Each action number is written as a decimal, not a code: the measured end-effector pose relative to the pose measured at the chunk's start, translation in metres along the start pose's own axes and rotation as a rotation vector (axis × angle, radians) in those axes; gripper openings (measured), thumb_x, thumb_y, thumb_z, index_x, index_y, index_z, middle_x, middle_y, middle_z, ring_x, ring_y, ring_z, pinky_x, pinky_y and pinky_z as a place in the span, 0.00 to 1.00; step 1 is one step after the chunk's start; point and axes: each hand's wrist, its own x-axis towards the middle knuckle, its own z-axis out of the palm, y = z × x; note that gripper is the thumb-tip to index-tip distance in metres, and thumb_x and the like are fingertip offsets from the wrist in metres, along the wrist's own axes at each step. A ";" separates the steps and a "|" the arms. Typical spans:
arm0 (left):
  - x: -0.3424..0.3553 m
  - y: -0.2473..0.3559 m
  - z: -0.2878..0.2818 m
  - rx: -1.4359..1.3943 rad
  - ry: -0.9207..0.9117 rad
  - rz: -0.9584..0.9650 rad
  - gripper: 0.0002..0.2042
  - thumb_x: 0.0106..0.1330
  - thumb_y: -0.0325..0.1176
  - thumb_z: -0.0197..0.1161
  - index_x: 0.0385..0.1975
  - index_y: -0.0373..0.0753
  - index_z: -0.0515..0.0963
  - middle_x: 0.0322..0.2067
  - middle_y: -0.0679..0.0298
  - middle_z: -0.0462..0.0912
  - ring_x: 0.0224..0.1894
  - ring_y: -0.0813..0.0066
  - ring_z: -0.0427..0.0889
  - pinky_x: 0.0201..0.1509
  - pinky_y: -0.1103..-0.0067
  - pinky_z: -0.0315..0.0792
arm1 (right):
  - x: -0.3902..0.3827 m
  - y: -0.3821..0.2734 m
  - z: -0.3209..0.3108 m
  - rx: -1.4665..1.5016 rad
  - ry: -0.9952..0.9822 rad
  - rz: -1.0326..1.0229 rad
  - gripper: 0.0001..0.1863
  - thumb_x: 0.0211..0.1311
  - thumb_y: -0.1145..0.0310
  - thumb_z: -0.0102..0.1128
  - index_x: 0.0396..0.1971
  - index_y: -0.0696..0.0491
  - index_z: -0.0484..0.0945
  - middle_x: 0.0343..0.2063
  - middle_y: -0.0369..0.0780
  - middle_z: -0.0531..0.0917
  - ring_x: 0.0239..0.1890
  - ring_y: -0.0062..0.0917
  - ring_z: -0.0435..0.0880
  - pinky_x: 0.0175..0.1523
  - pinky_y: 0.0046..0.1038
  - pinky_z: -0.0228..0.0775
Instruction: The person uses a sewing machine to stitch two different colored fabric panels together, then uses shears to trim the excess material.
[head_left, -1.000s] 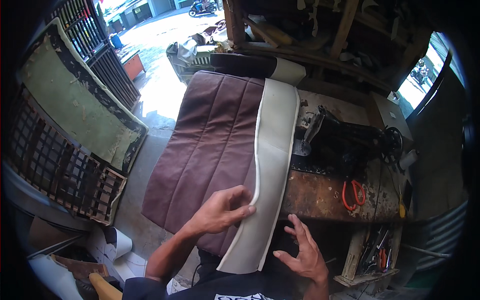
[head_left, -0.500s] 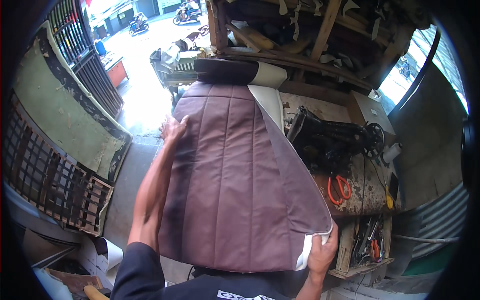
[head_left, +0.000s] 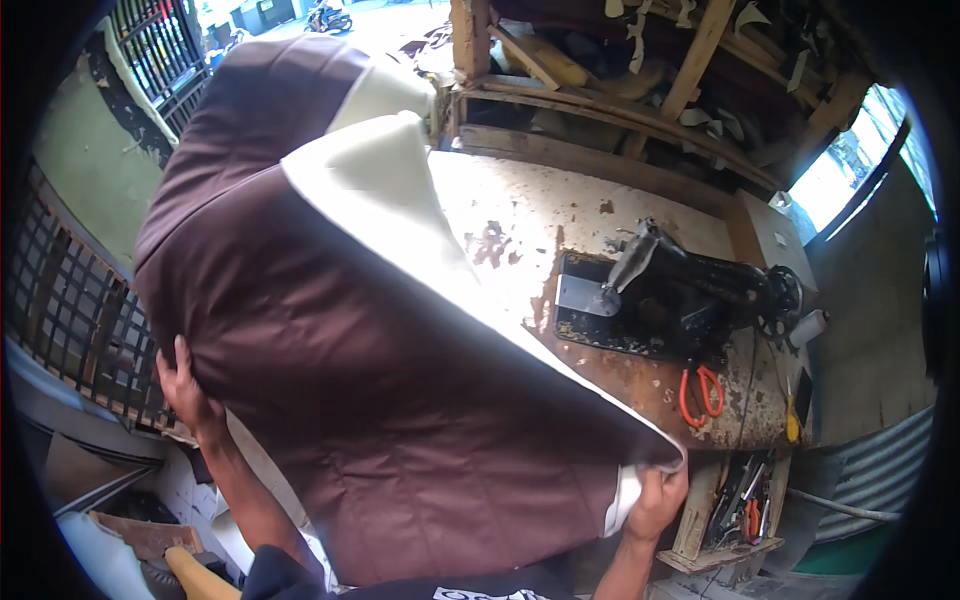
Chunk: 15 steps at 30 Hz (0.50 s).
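A large maroon stitched seat cover (head_left: 330, 330) with a pale cream underside (head_left: 390, 190) spreads across the middle and left of the head view. Its far part is lifted and folded over toward the left. My right hand (head_left: 655, 505) pinches the cover's near right corner, where a white edge strip (head_left: 625, 492) shows. At the cover's left edge is my left hand (head_left: 190, 395), fingers stretched out against the material. The palm side of that hand is partly hidden.
On the worn table (head_left: 500, 235) to the right stands a black sewing machine (head_left: 690, 290). Red-handled scissors (head_left: 700, 397) and a yellow-handled screwdriver (head_left: 791, 415) lie near its front edge. Below is an open tool drawer (head_left: 740, 510). A wooden shelf (head_left: 620, 115) rises behind; a latticed frame (head_left: 80, 300) leans at left.
The cover has swung up and to the left, uncovering more of the table and the machine. My left hand has moved down and left; my right still grips the corner.
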 end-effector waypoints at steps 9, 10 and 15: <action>-0.088 -0.052 -0.103 0.109 0.123 -0.229 0.25 0.76 0.35 0.67 0.67 0.32 0.68 0.58 0.53 0.80 0.54 0.62 0.84 0.61 0.67 0.81 | 0.214 0.054 0.169 -0.253 -0.517 -0.213 0.16 0.61 0.76 0.58 0.49 0.58 0.83 0.34 0.39 0.85 0.35 0.31 0.84 0.45 0.33 0.77; -0.101 -0.056 -0.096 0.141 0.128 -0.280 0.26 0.76 0.36 0.67 0.67 0.32 0.67 0.58 0.53 0.80 0.54 0.62 0.84 0.60 0.68 0.81 | 0.216 0.040 0.184 -0.562 -0.456 -0.337 0.17 0.63 0.74 0.60 0.52 0.58 0.82 0.36 0.43 0.85 0.37 0.39 0.85 0.48 0.38 0.78; -0.166 -0.047 -0.098 0.111 -0.054 -0.369 0.25 0.75 0.34 0.67 0.64 0.27 0.69 0.57 0.53 0.80 0.54 0.63 0.83 0.61 0.69 0.76 | 0.141 -0.014 0.178 -0.723 -0.316 -0.793 0.34 0.65 0.57 0.70 0.69 0.53 0.71 0.60 0.50 0.77 0.63 0.45 0.76 0.66 0.43 0.70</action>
